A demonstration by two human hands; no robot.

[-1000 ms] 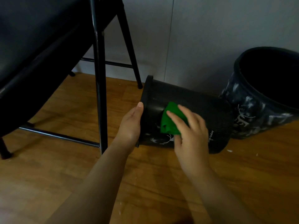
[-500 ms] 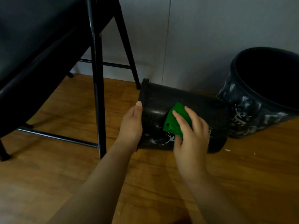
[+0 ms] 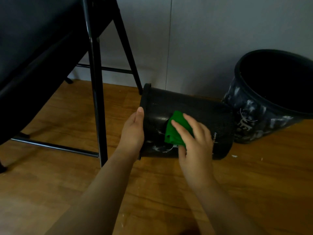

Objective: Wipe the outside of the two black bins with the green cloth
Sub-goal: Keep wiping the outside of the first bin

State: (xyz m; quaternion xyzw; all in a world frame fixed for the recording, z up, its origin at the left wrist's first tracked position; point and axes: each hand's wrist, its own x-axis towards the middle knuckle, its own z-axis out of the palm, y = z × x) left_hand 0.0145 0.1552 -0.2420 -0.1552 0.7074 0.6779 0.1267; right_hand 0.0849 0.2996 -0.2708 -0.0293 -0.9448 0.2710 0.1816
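Green cloth (image 3: 176, 129) is pressed onto the wall of the black bin (image 3: 203, 109), which lies on its side on the floor (image 3: 152, 192), I'm guessing so the wall's easy to reach. Right hand (image 3: 194, 143) has its fingers (image 3: 191, 121) flat and spread over the cloth. Left hand (image 3: 133, 131) braces the rim against rolling, fingers mostly hidden, so can't tell their grip.

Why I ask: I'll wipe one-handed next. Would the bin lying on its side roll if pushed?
Probably yes: the lying bin is round and rests on its curved side, and the left hand steadies its rim. It is likely stiff: its wall seems to hold shape under the right hand pressing the green cloth.
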